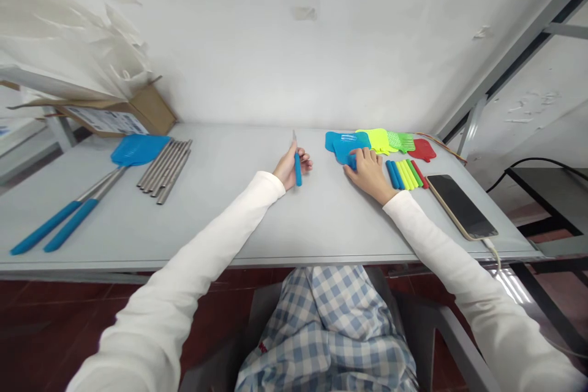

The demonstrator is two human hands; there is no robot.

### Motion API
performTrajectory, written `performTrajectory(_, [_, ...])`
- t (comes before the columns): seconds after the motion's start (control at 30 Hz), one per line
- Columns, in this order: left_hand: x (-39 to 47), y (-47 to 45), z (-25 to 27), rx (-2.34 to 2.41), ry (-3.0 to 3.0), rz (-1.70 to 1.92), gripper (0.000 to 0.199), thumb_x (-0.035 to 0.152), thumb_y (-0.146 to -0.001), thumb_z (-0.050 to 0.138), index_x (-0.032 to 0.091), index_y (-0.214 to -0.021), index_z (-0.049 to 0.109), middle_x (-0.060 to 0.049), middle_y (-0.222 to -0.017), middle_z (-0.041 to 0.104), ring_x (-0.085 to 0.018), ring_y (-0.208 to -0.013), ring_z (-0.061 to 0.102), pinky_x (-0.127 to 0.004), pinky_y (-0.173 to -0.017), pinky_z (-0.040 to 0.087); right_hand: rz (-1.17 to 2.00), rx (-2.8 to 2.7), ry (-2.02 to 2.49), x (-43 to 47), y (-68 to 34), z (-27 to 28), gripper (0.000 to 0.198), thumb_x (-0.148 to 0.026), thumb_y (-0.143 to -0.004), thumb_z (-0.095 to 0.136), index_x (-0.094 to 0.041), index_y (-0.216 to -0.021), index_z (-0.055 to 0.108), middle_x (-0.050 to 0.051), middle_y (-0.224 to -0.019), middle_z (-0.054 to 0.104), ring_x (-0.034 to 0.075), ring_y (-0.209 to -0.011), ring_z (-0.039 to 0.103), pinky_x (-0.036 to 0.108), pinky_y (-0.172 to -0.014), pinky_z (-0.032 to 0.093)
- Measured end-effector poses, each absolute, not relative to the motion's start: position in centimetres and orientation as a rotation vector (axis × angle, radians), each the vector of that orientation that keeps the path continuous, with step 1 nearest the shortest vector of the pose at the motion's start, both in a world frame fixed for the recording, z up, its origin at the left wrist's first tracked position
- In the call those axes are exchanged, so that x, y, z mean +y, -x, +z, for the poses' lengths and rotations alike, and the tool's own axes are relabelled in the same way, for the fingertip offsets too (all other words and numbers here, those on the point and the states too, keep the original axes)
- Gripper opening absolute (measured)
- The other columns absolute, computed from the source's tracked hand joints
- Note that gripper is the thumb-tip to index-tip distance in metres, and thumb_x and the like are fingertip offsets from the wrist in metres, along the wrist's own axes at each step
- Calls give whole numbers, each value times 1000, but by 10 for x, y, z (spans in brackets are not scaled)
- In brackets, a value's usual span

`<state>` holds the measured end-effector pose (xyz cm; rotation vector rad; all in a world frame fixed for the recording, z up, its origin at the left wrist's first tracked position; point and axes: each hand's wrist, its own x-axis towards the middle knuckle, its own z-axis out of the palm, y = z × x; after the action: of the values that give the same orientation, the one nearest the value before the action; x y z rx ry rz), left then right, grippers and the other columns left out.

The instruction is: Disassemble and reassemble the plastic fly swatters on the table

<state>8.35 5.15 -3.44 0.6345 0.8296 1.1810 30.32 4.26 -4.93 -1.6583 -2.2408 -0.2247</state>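
Holding a blue-handled rod (298, 170) near the centre of the frame, the left hand (286, 168) has its grip closed around the metal part — the silver tip points to the top of the frame, the blue end toward the bottom. Right of centre, the right hand (369, 173) lies over the lower edge of a blue flat head (346, 144); how wide its grip stands I cannot tell, as the fingers cover it. Overlapping next to that lie a yellow head (377, 139), a green head (404, 142) and a red head (422, 149). Below these, beside the right hand, coloured sleeves (407, 174) sit in a row, then a phone (462, 205) with a white cable. At the left of the frame, metal tubes (165, 168) lie side by side near long-handled swatters (87, 209) — a cardboard box (152, 111) stands behind. All rest on the grey worktop (316, 229), against a white wall (239, 43).
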Motion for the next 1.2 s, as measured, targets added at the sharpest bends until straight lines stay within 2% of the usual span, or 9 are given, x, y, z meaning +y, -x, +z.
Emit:
performTrajectory(0.33, [47, -81, -25, 755, -511, 1168, 41, 53, -91, 58, 20, -72, 41, 9, -54, 34, -3, -36, 25, -16, -33, 20, -421, -2321, 1591, 44, -309, -47, 37, -35, -98, 40, -13, -113, 65, 19, -108, 62, 33, -99, 54, 43, -87, 34])
performTrajectory(0.47, [47, -78, -22, 699, -431, 1175, 33, 42, -99, 41, 18, -76, 48, 6, -56, 38, -4, -38, 27, -17, -33, 20, -456, -2308, 1596, 45, -310, -41, 37, -30, -99, 36, -13, -108, 67, 17, -103, 65, 30, -92, 58, 42, -85, 32])
performTrajectory(0.57, [48, -76, -22, 672, -414, 1234, 22, 30, -95, 42, 17, -83, 55, 3, -59, 43, -6, -42, 33, -18, -36, 25, -458, -2208, 1605, 47, -312, -37, 38, -27, -99, 33, -14, -106, 68, 17, -100, 66, 29, -89, 59, 42, -83, 31])
performTrajectory(0.67, [53, -74, -23, 691, -428, 1336, 14, 20, -86, 47, 15, -91, 60, 2, -64, 49, -7, -47, 38, -19, -41, 32, -451, -2099, 1629, 49, -315, -32, 39, -22, -98, 30, -14, -105, 67, 16, -93, 68, 28, -85, 59, 41, -81, 31])
performTrajectory(0.77, [58, -73, -24, 758, -540, 1472, 23, 14, -79, 52, 17, -99, 64, 1, -70, 53, -7, -52, 43, -20, -46, 34, -449, -2019, 1641, 51, -319, -29, 40, -21, -98, 29, -15, -105, 67, 15, -88, 69, 28, -83, 58, 41, -80, 32])
performTrajectory(0.87, [58, -70, -22, 837, -781, 1589, 29, 14, -80, 57, 23, -105, 68, 1, -80, 58, -9, -60, 48, -20, -53, 38, -431, -2026, 1639, 51, -319, -31, 41, -28, -99, 30, -14, -107, 67, 17, -96, 67, 30, -90, 57, 42, -82, 35])
performTrajectory(0.97, [53, -66, -20, 976, -1022, 1629, 30, 16, -80, 64, 28, -107, 71, -1, -93, 61, -13, -82, 57, -20, -73, 45, -411, -2081, 1619, 49, -317, -40, 45, -41, -97, 38, -10, -117, 65, 22, -113, 63, 35, -102, 55, 46, -86, 38])
performTrajectory(1.07, [48, -62, -24, 1121, -1391, 1525, 27, 14, -76, 68, 26, -99, 74, -6, -100, 60, -21, -104, 56, -26, -93, 42, -372, -2165, 1622, 46, -313, -50, 58, -53, -92, 47, -8, -128, 58, 25, -123, 59, 38, -110, 51, 49, -90, 39])
performTrajectory(1.2, [50, -62, -36, 1191, -1975, 1236, 25, 11, -75, 66, 27, -92, 77, -8, -101, 58, -23, -96, 55, -34, -102, 37, -278, -2224, 1670, 43, -310, -52, 62, -56, -91, 50, -11, -133, 56, 23, -127, 59, 38, -113, 52, 49, -92, 40])
